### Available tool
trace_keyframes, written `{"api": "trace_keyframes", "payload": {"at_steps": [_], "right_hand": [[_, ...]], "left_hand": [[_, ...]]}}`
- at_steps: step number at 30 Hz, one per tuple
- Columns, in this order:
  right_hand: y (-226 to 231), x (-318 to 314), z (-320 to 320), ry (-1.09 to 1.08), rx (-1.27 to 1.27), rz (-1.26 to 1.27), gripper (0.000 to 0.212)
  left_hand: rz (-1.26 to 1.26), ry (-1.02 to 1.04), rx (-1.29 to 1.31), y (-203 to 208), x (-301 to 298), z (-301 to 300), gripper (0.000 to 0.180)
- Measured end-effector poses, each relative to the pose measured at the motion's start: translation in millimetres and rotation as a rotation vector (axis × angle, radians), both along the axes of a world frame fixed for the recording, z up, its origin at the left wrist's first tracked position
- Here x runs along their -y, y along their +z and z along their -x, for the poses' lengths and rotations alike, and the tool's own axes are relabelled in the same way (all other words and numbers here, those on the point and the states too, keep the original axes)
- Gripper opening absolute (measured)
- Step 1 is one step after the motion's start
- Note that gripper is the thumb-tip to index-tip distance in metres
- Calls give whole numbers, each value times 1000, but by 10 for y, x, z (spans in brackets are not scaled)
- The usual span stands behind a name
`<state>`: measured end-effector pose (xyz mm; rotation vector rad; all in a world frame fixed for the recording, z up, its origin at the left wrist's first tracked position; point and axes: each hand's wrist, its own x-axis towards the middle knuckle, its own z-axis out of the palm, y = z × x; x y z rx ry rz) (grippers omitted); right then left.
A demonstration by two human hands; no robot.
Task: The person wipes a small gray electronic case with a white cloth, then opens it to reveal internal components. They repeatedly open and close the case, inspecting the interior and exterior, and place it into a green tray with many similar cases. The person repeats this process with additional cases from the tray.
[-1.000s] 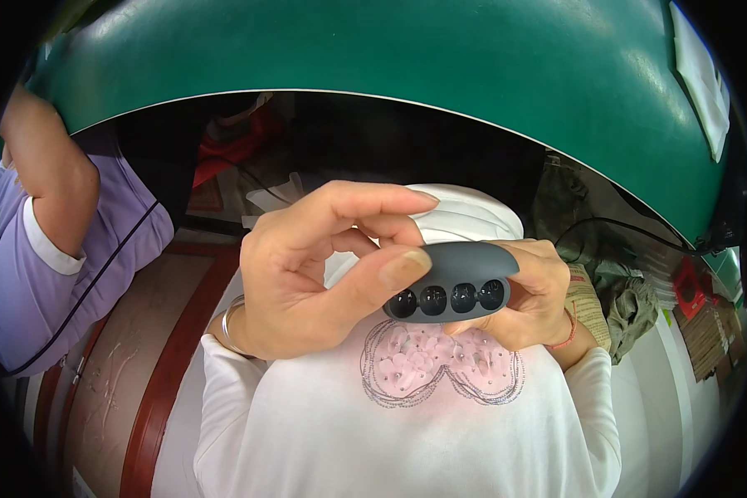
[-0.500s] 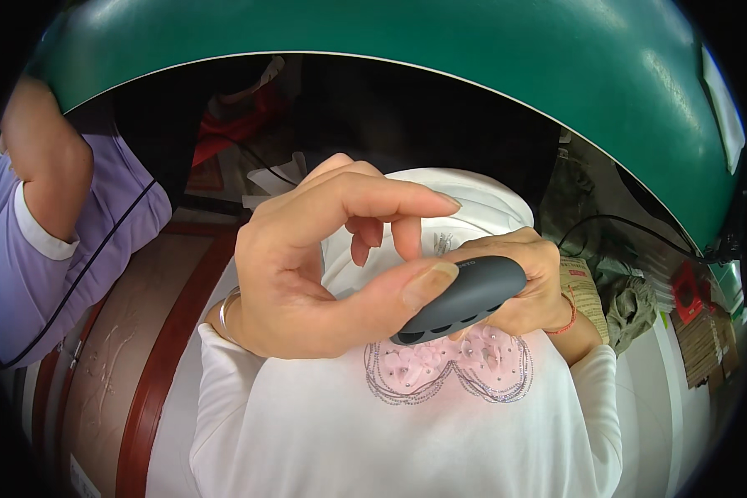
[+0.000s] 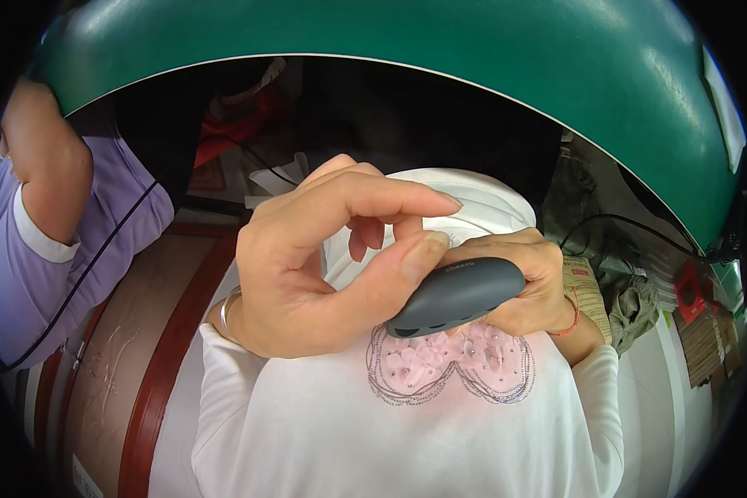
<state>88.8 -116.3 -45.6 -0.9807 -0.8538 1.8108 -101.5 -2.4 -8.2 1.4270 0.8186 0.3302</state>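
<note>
A smooth, dark grey oval device (image 3: 465, 292) with slots along its lower edge is held in front of my chest. My right hand (image 3: 523, 270) grips it from behind at its right end, and most of those fingers are hidden by the device. My left hand (image 3: 315, 257) is raised beside the device's left end. Its thumb and forefinger are curved apart with a gap between their tips, and its other fingers are loosely bent. The left thumb overlaps the upper left rim of the device; I cannot tell whether they touch.
A green tabletop (image 3: 373, 33) curves across the far side. At the left, another person's arm (image 3: 50, 158) and lilac clothing show beside a reddish-brown wooden frame (image 3: 153, 373). A black cable (image 3: 83, 274) crosses there. Cardboard (image 3: 705, 349) and a crumpled grey-green bag (image 3: 631, 307) lie at the right.
My left thumb has lifted up off the device's face and come nearer the forefinger. The device has tilted slightly, showing more of its upper face.
</note>
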Motion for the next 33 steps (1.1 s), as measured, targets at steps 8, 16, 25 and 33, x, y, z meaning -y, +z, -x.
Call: {"api": "trace_keyframes", "payload": {"at_steps": [8, 16, 25, 33], "right_hand": [[-4, 14, 5, -4, 32, 7, 36], [-53, 9, 24, 4, 22, -48, 37], [-67, -7, 32, -30, 55, -55, 37], [-56, -19, 3, -13, 65, -58, 39]], "left_hand": [[83, 62, -2, -2, 34, -23, 21], [182, 115, 33, -30, 72, -43, 20], [144, 119, -21, -56, 69, -47, 19], [129, 113, -70, -63, 56, -47, 19]]}}
